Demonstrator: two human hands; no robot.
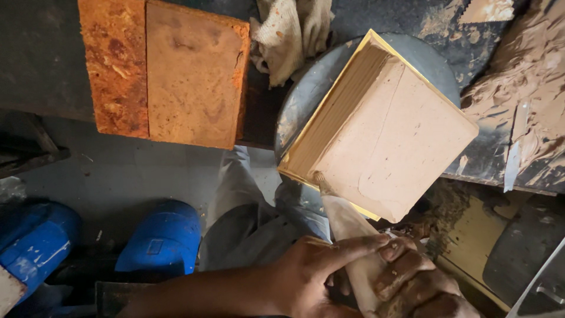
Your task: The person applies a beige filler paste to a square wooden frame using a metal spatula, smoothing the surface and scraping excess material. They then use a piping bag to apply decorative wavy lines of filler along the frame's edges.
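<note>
Item: clay slab (391,150), square, pale tan, thick, seated on a yellow board (365,50) atop a round grey turntable (306,88). The turntable stood at the front edge of the dark counter (35,59) and overhung it.

Item: flat clay-coated blade (341,221), tip touching the slab's near corner at the front edge.

Left hand (309,274): grip clamped on the blade's lower part, forefinger laid along it.

Right hand (421,285): clay-smeared, fingers curled together around the blade's handle end, touching the left hand.

Item: two rust-orange bricks (168,68), side by side, projecting past the counter's front edge, left of the turntable.

Item: cream cloth (288,32), crumpled, at the back between bricks and turntable.

Item: wet brown clay mass (524,76), at the counter's right end.

Item: blue shoes (162,238), on the floor below.
</note>
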